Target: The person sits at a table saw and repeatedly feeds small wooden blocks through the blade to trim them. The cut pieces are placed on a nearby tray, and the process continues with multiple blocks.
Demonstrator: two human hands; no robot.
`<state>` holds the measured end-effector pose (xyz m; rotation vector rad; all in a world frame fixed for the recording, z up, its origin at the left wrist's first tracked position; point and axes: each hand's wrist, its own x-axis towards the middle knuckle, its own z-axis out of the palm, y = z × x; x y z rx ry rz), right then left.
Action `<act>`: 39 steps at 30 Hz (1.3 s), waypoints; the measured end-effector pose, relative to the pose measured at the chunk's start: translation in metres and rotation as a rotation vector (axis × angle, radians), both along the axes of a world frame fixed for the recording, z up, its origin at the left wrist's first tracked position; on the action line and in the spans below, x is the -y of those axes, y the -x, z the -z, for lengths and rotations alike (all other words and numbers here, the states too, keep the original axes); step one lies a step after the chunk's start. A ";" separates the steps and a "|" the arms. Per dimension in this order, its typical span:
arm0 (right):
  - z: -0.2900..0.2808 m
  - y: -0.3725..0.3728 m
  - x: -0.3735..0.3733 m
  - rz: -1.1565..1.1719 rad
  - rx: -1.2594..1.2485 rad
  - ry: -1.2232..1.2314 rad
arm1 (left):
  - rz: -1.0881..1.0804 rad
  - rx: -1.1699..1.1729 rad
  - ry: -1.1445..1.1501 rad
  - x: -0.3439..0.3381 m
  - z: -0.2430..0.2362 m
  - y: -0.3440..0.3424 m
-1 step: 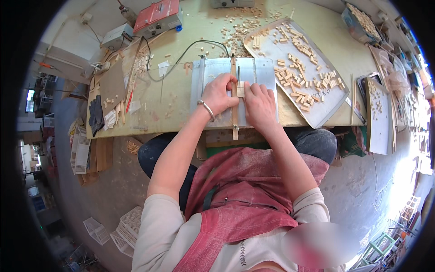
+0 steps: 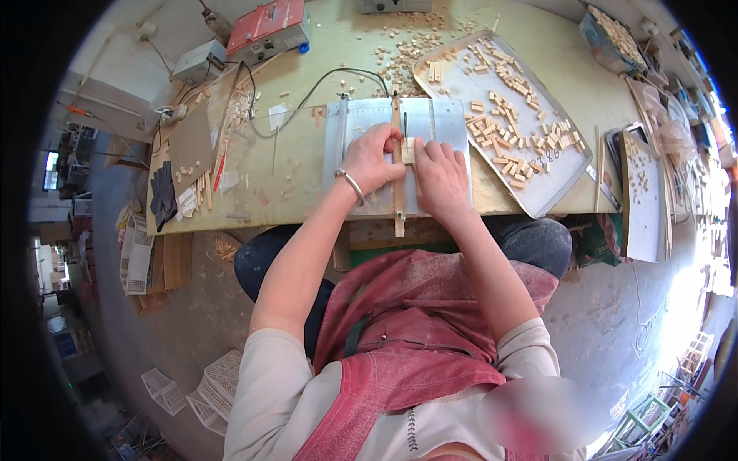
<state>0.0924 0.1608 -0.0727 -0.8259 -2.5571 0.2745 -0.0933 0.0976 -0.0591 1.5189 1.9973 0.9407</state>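
Wood block [image 2: 408, 150], pale and squarish, sits between bare hands [image 2: 441, 180].

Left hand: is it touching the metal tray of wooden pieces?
Apart. The head view shows the right hand between the left hand and the metal tray, leaving a wide gap.

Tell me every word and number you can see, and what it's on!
I don't copy writing out, but here's where it is:
Tray: dark handwritten marks.
Red box: any marks are too small to read.
Anything else is too small or blurred.
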 end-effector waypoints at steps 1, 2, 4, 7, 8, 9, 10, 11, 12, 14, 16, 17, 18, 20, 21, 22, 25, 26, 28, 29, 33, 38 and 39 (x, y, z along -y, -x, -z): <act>0.000 0.001 -0.001 0.002 0.004 0.003 | 0.000 -0.004 -0.002 -0.001 0.001 0.002; -0.001 0.002 -0.002 0.005 0.008 0.007 | 0.002 -0.008 0.000 -0.003 0.000 0.002; -0.001 0.003 -0.003 0.010 0.010 0.003 | 0.006 -0.014 0.004 -0.005 -0.001 0.002; -0.002 0.005 -0.005 0.014 0.007 -0.011 | 0.011 -0.032 0.013 -0.008 -0.001 0.005; -0.001 0.006 -0.007 0.015 0.009 -0.009 | 0.011 -0.031 0.016 -0.009 -0.001 0.006; -0.001 0.006 -0.008 0.016 0.011 -0.007 | 0.010 -0.031 0.018 -0.011 -0.001 0.006; -0.001 0.007 -0.009 0.015 0.008 -0.006 | 0.010 -0.030 0.020 -0.012 -0.001 0.007; 0.000 0.008 -0.010 0.013 0.003 -0.005 | 0.006 -0.025 0.027 -0.013 -0.002 0.008; 0.000 0.009 -0.011 0.011 -0.001 -0.004 | 0.002 -0.020 0.033 -0.014 -0.002 0.008; -0.002 0.010 -0.014 0.011 0.005 -0.001 | -0.004 -0.010 0.050 -0.016 -0.004 0.009; -0.003 0.010 -0.015 0.009 0.017 -0.004 | -0.010 0.000 0.072 -0.017 -0.006 0.009; -0.003 0.010 -0.014 0.007 0.026 -0.007 | 0.002 -0.015 0.079 -0.016 -0.009 0.008; -0.004 0.008 -0.014 0.004 0.035 -0.011 | 0.014 -0.030 0.085 -0.013 -0.011 0.006; -0.006 0.000 -0.006 -0.015 0.030 0.004 | 0.048 -0.057 0.081 -0.003 -0.013 0.000; -0.007 -0.004 -0.002 -0.024 0.028 0.012 | 0.069 -0.069 0.072 0.004 -0.014 -0.004; -0.008 -0.006 0.002 -0.027 0.023 0.013 | 0.091 -0.081 0.062 0.010 -0.014 -0.007; -0.010 -0.013 0.015 -0.035 0.009 0.010 | 0.149 -0.135 0.080 0.027 -0.015 -0.013; -0.009 -0.016 0.017 -0.034 0.005 0.004 | 0.163 -0.160 0.087 0.032 -0.018 -0.014; -0.008 -0.020 0.021 -0.033 -0.001 -0.005 | 0.250 -0.092 0.080 0.040 -0.023 -0.013; -0.008 -0.021 0.023 -0.035 -0.004 -0.010 | 0.291 -0.059 0.075 0.044 -0.026 -0.010; -0.013 -0.026 0.034 -0.062 0.003 -0.009 | 0.289 0.208 0.217 0.049 -0.028 0.006; -0.011 -0.026 0.040 -0.052 -0.019 -0.017 | 0.103 0.179 0.083 0.046 -0.014 -0.006; -0.011 -0.025 0.039 -0.051 -0.022 -0.020 | 0.094 0.150 0.085 0.045 -0.014 -0.009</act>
